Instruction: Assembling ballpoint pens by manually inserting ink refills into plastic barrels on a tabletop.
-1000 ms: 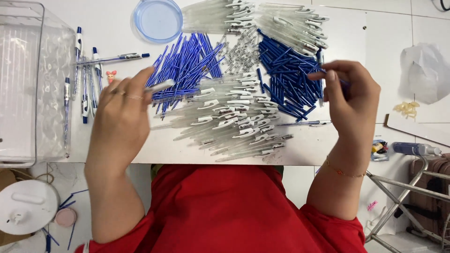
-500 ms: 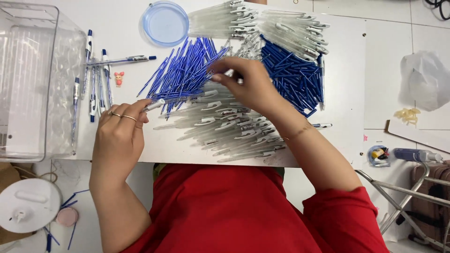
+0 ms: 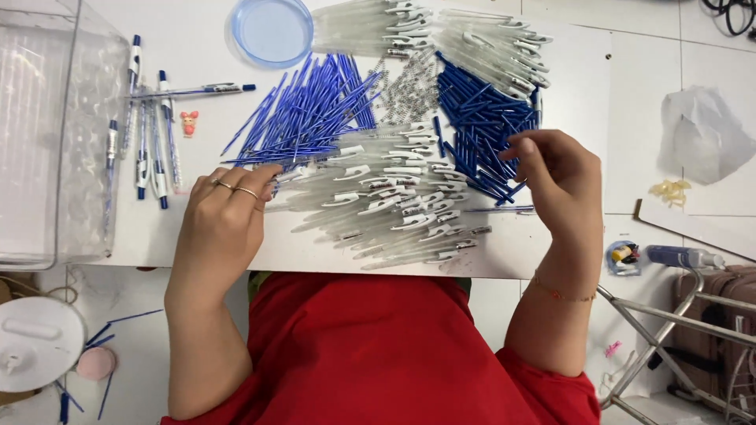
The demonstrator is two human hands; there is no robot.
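Head view, looking down on a white bench [image 3: 551,244] strewn with pen parts; we note the left hand [image 3: 224,216] lying at the near edge of a heap of clear pen barrels [image 3: 386,201], fingers curled and pressed close together, tips touching one barrel at the heap's left end; whether it is truly pinched we cannot tell, the knuckles cover the tips.

Right hand [image 3: 555,185] sits at the near edge of a pile of dark blue caps [image 3: 480,126], fingers bent inward toward the thumb as if closing on a small piece; what lies between them, if anything, is hidden behind the fingers.

Handling, as we judge it: the barrels are light, stiff plastic, smooth and apt to roll or slide off one another; best taken singly at the middle or by the clip end, where the shape gives purchase; the caps are small, hard and light, easy to scatter if the pile is raked.

Around them: a fan of thin blue refills [image 3: 311,114] beyond the left hand; a scatter of small metal springs [image 3: 409,90] between refills and caps; more clear barrels [image 3: 441,27] along the far edge; a round blue lid [image 3: 272,30]; several finished pens [image 3: 150,145] just beside a clear plastic box [image 3: 55,134], which is cut off at the left.

Springs too fine to tell one from another; items on the floor at right are partly out of frame.
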